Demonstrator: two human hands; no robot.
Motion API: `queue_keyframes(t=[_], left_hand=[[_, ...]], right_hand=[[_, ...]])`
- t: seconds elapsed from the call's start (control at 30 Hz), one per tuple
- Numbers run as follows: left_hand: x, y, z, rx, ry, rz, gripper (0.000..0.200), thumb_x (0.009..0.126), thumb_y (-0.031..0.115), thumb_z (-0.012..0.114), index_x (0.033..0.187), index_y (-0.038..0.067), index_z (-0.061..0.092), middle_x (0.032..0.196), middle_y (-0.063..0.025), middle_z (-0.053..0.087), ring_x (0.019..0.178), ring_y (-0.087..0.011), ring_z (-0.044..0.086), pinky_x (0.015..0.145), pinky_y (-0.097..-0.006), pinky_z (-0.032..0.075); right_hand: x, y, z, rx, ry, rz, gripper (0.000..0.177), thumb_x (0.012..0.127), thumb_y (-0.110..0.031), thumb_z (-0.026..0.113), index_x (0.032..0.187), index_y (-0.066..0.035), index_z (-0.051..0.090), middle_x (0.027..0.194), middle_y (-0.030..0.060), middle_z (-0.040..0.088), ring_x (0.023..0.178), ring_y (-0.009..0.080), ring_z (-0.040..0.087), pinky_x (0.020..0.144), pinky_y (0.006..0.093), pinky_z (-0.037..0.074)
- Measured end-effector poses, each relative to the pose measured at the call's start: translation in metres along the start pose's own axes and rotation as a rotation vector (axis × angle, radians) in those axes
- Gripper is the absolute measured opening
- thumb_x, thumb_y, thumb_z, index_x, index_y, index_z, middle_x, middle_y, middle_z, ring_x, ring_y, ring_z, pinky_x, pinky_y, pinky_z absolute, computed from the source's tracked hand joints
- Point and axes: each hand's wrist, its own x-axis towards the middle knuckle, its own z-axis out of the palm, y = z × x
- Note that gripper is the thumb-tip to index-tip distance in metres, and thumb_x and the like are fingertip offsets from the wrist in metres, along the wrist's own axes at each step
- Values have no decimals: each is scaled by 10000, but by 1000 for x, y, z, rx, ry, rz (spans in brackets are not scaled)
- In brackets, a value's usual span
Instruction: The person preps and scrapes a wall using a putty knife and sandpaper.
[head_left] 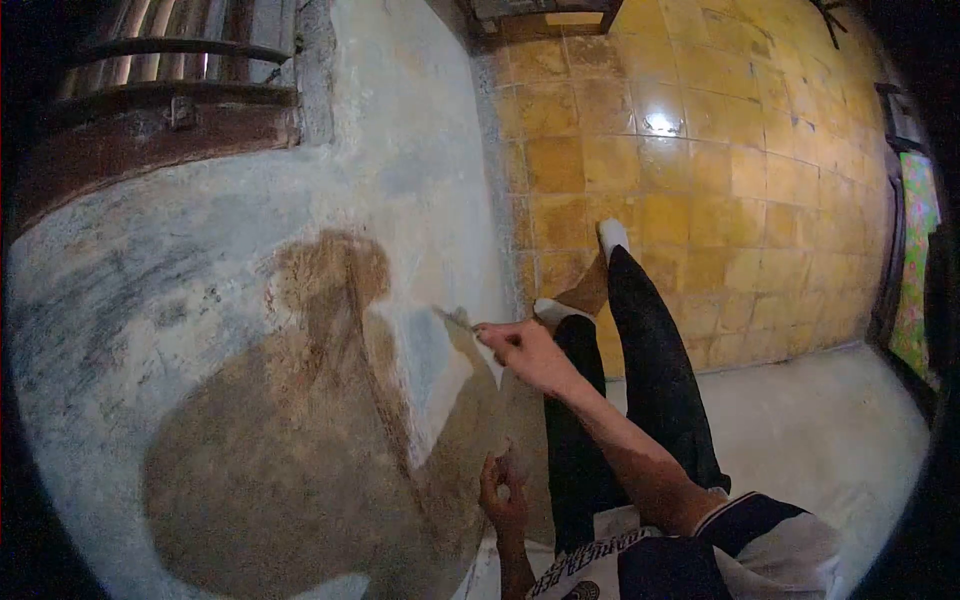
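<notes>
Beside the weathered, pale blue-white plaster wall [425,180]: your right hand [528,352] is drawn in, thumb and fingers pinching a thin, narrow, greyish tool [454,318]. The tool juts from the fingertips toward the wall; can't tell whether its tip touches. Leftward in view, apart from the tip, a rough brown patch [325,285] marks the plaster. Your left hand [504,494] sits lower in view, nearer your body, its fingers loosely curled and partly shaded; can't tell whether anything is between them. The tool lies above this hand in view, well apart from it. Beyond your black-trousered legs [655,365], glossy yellow square floor tiles [720,170].
</notes>
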Motion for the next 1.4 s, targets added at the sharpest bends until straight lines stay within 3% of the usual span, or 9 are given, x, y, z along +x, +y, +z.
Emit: queue_keyframes(t=[0.17, 0.47, 0.57, 0.67, 0.8, 1.07, 1.17, 1.27, 1.4], left_hand=[[-7, -65, -2, 53, 13, 14, 481, 903, 188, 624, 1311, -24, 482, 969, -141, 656, 839, -186, 620, 769, -344, 538], [5, -1, 4, 73, -13, 3, 546, 918, 213, 612, 1371, -12, 408, 1005, -149, 651, 869, -202, 626, 779, -352, 531], [4, -18, 10, -38, 52, 99, 565, 922, 226, 619, 1385, -1, 390, 1014, -146, 651, 851, -187, 629, 752, -345, 540], [6, -8, 17, -228, 28, 12, 568, 924, 258, 620, 1382, 8, 395, 1027, -157, 653, 860, -189, 641, 741, -334, 549], [3, 17, 29, -264, -10, -112, 559, 930, 255, 609, 1380, 4, 393, 1060, -169, 644, 912, -208, 644, 751, -334, 555], [-51, -114, 96, -511, 210, -191, 538, 921, 206, 608, 1366, -22, 409, 1298, -188, 536, 1199, -259, 526, 983, -381, 440], [-61, -80, 121, -866, 535, -453, 521, 897, 217, 620, 1334, -14, 454, 1231, -146, 573, 1108, -261, 564, 885, -349, 479], [-60, -77, 138, -1363, 796, -598, 359, 864, 161, 623, 1189, 39, 535, 810, -41, 570, 659, -144, 509, 585, -264, 476], [-47, -102, 166, -1605, 580, -411, 182, 892, 286, 563, 878, 105, 572, 688, -27, 509, 587, -160, 456, 543, -288, 394]], right_hand=[[18, 8, -7, -91, 146, 8, 352, 957, -300, 522, 1139, -22, 636, 609, 88, 521, 585, 118, 461, 605, 324, 460], [33, -1, 17, -121, 297, -71, 362, 956, -275, 534, 1127, 33, 619, 686, 125, 625, 627, 108, 525, 630, 300, 475], [-15, -54, -18, 24, 300, 22, 338, 933, -287, 523, 1111, -32, 654, 748, 247, 635, 710, 314, 679, 671, 406, 502], [-7, -27, -4, 18, 184, -65, 359, 956, -298, 542, 1114, 7, 647, 719, 107, 670, 613, 90, 486, 621, 316, 473], [51, 30, 19, -404, 270, -47, 349, 893, -270, 584, 1083, 13, 658, 905, 159, 687, 760, 265, 653, 712, 374, 505], [-2, 24, -156, -434, 411, -66, 457, 726, -139, 672, 1135, 11, 535, 992, 231, 610, 979, 389, 596, 860, 435, 469], [-30, 36, -238, -223, 543, -131, 432, 683, -92, 664, 1070, 13, 503, 1059, 252, 566, 1025, 384, 557, 865, 449, 446], [-61, 74, -324, -753, 809, -238, 382, 675, -125, 664, 996, 13, 509, 903, 225, 593, 841, 400, 582, 764, 458, 471], [-108, 167, -445, -860, 837, -61, 268, 700, -184, 692, 785, 37, 565, 709, 215, 591, 667, 402, 581, 624, 494, 460]])
